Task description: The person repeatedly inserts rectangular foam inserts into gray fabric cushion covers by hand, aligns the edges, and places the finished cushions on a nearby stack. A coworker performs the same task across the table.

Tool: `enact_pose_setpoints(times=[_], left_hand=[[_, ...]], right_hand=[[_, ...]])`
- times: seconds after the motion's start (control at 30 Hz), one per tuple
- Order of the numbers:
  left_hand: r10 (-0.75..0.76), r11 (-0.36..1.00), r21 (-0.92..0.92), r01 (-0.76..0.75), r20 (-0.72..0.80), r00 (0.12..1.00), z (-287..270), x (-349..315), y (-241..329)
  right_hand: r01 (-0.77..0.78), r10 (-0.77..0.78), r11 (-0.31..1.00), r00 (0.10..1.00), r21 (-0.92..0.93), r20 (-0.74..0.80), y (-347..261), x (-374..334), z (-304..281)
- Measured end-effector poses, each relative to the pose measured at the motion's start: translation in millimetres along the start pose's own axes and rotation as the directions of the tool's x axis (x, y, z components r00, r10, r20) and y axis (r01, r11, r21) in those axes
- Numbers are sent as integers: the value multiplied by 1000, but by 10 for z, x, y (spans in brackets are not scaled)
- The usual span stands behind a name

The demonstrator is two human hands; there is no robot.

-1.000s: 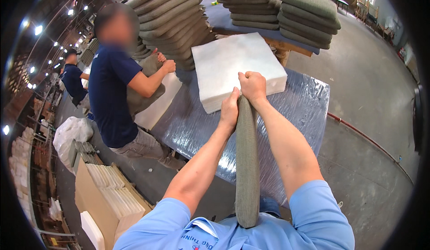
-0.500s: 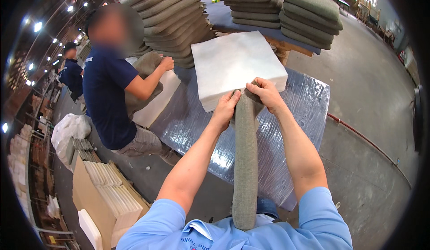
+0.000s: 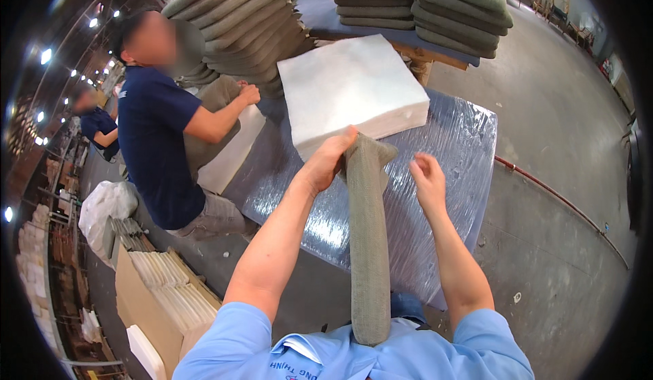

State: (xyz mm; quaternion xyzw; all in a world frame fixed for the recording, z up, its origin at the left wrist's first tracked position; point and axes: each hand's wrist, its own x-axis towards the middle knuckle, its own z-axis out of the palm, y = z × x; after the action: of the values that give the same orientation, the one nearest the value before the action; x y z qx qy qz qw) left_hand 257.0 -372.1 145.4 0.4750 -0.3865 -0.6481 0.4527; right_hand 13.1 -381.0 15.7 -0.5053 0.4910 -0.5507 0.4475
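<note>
A grey-green fabric-covered cushion stands on edge in front of me, its near end against my shirt. My left hand is closed round its far end, thumb on top near the loose fabric at the corner. Off to the right, my right hand is apart from the cushion, fingers curled in, with nothing visible in them. Just beyond my left hand lies a thick stack of white padding sheets. It rests on a plastic-wrapped surface.
At left, a co-worker handles another grey-green cover over a pale pad. Tall piles of cushions stand behind, with more cushions on a far table. A cardboard box of pale sheets is at lower left. A red hose crosses the floor.
My right hand has let go of the cushion's far end and moved right and down. My left hand has shifted to a fuller grip on that end.
</note>
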Motion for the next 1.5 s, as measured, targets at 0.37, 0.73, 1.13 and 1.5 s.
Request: enact_pose_setpoints(times=[0.37, 0.73, 1.13, 1.5], left_hand=[[100, 988, 149, -32, -473, 876, -85, 365, -137], [46, 972, -178, -156, -505, 862, -743, 1349, -145], [82, 994, -26, -106, -467, 880, -762, 1860, -176], [538, 841, 24, -541, 72, 840, 844, -780, -266]], right_hand=[[-579, 580, 814, 808, -50, 100, 712, -2747, -1461], [50, -41, 980, 998, -192, 48, -169, -2288, -966], [56, -36, 995, 975, -86, 218, -362, -2147, -778], [131, -323, 883, 866, 450, 381, -1568, -698, 251]])
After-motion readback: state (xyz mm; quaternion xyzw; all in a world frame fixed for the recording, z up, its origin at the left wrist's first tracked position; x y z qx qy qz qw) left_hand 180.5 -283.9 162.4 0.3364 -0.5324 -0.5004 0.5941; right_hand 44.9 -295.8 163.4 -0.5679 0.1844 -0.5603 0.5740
